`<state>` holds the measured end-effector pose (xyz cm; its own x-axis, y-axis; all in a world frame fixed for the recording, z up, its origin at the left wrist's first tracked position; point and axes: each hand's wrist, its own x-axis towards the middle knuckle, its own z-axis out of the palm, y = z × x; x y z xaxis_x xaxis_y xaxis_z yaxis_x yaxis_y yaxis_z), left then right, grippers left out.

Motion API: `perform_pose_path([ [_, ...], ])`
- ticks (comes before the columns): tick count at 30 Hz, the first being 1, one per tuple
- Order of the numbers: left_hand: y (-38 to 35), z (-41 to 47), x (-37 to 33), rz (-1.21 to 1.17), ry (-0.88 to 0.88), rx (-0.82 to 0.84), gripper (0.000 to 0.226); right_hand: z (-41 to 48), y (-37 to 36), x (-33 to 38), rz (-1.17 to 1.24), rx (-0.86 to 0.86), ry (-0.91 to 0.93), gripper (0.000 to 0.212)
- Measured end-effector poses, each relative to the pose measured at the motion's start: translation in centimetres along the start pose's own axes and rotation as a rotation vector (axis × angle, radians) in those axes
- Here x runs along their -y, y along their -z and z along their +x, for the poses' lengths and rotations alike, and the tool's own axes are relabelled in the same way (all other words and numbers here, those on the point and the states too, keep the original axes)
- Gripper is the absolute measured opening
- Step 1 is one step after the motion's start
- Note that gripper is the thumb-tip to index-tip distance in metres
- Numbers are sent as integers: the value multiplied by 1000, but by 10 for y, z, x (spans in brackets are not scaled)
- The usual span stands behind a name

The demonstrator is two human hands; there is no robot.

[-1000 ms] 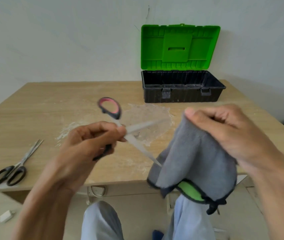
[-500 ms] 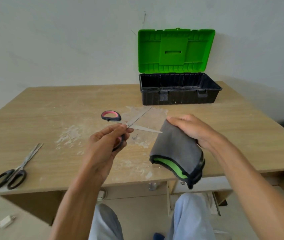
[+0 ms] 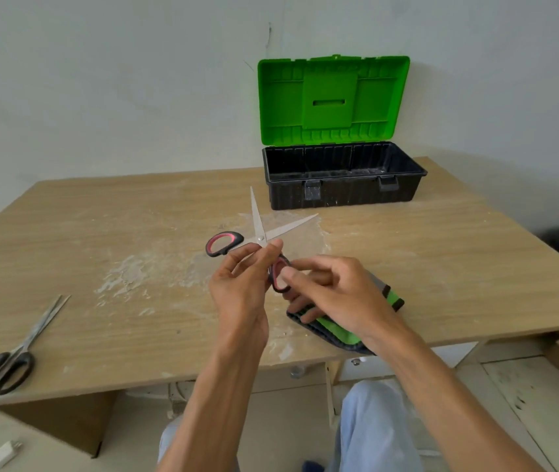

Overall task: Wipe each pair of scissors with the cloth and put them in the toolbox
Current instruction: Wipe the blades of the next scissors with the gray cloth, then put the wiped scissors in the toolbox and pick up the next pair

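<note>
Red-handled scissors (image 3: 261, 238) held up over mid-table (image 3: 101, 216), between both hands; blades spread in a V, one tip toward 12 o'clock, the other toward 2 o'clock; one pink-lined loop sticks out at 9 o'clock of the pivot, the other hangs at 5 o'clock.

Left hand (image 3: 240, 291): thumb and fingers closed together on the scissors just below the pivot, a pinch.

Right hand (image 3: 339, 294): thumb and forefinger clamped on the lower loop; the remaining fingers curl down against the cloth (image 3: 336, 330); cannot tell whether they grip it or only rest on it.

Cloth: grey with a green face and dark edging, folded, lying on the table near its front edge at 5 o'clock, mostly under the right hand.

Toolbox (image 3: 342, 199): black, at 1 o'clock on the far side of the table; green lid (image 3: 332, 100) upright against the wall; both latches hang on the front wall.

Black-handled scissors (image 3: 21, 349): flat on the table at 8 o'clock, blades closed, tips toward 1 o'clock, well apart from the hands.

Pale scuffed patches on the tabletop around the middle.
</note>
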<state>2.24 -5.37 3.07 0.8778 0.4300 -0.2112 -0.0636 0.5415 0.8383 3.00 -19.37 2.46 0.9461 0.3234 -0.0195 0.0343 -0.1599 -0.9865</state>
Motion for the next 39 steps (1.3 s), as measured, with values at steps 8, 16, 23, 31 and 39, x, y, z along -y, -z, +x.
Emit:
perform_pose_path([
  [8,1,20,-1,30,-109,-44,26,10,28,-1,110,-199,37,17],
  [16,-36,29,18,245,-184,110,17,30,57,9,120,-321,94,17],
  [23,-89,52,22,163,-200,180,15,55,84,15,88,-375,78,11],
  [31,-128,90,34,270,-187,201,20,119,128,43,-233,-331,-7,10],
  [39,-133,208,11,1035,-628,114,23,225,150,45,-216,-293,-209,12],
])
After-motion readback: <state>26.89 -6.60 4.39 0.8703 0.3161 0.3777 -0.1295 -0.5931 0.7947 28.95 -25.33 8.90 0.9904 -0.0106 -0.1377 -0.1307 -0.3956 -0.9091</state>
